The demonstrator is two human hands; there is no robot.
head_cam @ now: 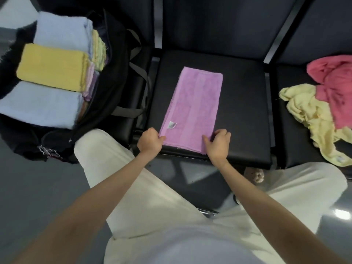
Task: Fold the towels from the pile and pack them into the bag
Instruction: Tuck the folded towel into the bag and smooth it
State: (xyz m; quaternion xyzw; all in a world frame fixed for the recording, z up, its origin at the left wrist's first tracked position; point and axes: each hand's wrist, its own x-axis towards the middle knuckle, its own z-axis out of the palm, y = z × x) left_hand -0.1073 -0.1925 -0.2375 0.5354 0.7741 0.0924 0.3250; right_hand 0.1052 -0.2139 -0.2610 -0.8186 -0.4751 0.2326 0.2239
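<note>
On the middle seat cushion (245,103) the purple towel (192,109) lies flat, half-folded, left hand (149,142) and right hand (219,143) pinching its near corners — risk: uneven lift skews the fold — bag (106,92) sits left, pile (322,103) right.

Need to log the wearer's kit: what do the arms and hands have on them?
Nothing shows on either: the left hand and right hand are bare, no gloves, rings or watch visible, and both forearms are uncovered with no sleeves reaching them. Cream trousers and a pale top are worn.
</note>
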